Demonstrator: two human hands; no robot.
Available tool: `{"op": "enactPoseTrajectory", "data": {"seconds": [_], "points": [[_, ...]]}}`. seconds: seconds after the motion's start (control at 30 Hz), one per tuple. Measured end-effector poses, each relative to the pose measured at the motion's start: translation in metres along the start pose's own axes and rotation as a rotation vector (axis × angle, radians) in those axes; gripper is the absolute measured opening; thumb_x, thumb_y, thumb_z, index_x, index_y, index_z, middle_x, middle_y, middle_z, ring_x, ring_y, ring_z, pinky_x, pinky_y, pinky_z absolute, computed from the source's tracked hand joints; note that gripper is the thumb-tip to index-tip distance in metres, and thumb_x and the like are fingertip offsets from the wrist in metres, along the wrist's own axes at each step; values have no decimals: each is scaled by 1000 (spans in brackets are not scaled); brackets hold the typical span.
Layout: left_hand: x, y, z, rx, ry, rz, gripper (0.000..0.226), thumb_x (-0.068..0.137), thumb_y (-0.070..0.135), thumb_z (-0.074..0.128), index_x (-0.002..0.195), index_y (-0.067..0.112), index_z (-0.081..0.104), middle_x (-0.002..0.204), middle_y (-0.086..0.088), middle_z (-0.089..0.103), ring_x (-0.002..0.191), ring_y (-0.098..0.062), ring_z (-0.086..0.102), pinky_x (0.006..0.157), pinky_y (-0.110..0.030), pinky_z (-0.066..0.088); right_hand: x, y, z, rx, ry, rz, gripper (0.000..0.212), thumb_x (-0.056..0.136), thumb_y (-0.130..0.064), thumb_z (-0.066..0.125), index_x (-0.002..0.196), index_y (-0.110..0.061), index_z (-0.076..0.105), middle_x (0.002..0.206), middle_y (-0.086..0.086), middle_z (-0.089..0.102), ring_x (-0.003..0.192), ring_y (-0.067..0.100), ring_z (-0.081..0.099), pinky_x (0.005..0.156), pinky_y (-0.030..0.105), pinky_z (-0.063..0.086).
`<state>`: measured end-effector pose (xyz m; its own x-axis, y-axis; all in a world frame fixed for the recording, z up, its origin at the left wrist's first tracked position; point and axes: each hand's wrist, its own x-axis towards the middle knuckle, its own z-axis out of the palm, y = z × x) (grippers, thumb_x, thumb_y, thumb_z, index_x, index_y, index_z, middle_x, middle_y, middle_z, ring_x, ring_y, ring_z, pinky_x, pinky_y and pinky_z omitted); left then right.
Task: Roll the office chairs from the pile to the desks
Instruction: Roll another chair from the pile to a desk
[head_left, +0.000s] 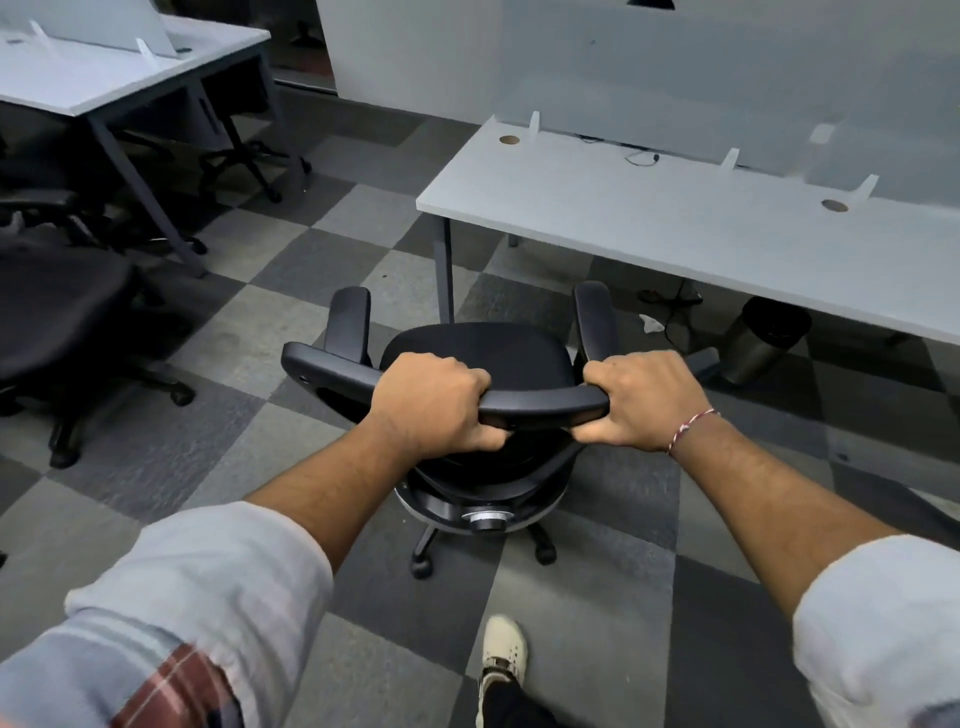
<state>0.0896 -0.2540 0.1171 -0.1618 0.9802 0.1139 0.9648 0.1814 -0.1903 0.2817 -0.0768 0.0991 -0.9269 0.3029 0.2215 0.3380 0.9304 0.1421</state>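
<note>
No readable text in view, no label, brand or number on the office chair (467, 349), none on the desk (649, 228)

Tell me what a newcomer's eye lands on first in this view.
Dead centre, a black office chair is held by its backrest's top rail, the left hand and right hand curled round it side by side. Just ahead to the right stands a long white desk with a steel bin beneath it; more black chairs cluster at the left edge.
</note>
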Motion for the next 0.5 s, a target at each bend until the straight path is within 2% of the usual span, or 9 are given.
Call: {"op": "enactPoseTrajectory", "data": {"seconds": [0.2, 0.27, 0.4, 0.5], "points": [[59, -64, 19, -7, -76, -98, 51, 76, 75, 53, 74, 25, 47, 65, 9, 46, 66, -19, 58, 56, -29, 37, 95, 8, 12, -10, -122, -19, 47, 73, -70, 56, 82, -26, 41, 78, -4, 62, 77, 24, 64, 58, 32, 31], [73, -87, 23, 3, -117, -107, 51, 75, 76, 53, 75, 24, 48, 66, 8, 48, 65, -17, 54, 56, -30, 39, 118, 8, 18, -24, -107, -25, 50, 74, -73, 55, 84, -25, 41, 79, -4, 61, 76, 24, 64, 57, 31, 31], [76, -118, 30, -21, -135, -122, 54, 75, 79, 52, 77, 25, 50, 73, 7, 58, 68, -16, 58, 57, -30, 43, 137, -1, 29, -26, -68, -69, 53, 73, -74, 57, 86, -22, 53, 73, -3, 61, 67, 24, 63, 52, 29, 27], [77, -115, 28, -11, -122, -102, 54, 75, 78, 52, 76, 24, 52, 72, 6, 57, 68, -17, 58, 55, -29, 40, 135, -1, 25, -23, -81, -45, 52, 75, -74, 56, 82, -24, 44, 72, -4, 59, 66, 23, 61, 52, 29, 28]]}}
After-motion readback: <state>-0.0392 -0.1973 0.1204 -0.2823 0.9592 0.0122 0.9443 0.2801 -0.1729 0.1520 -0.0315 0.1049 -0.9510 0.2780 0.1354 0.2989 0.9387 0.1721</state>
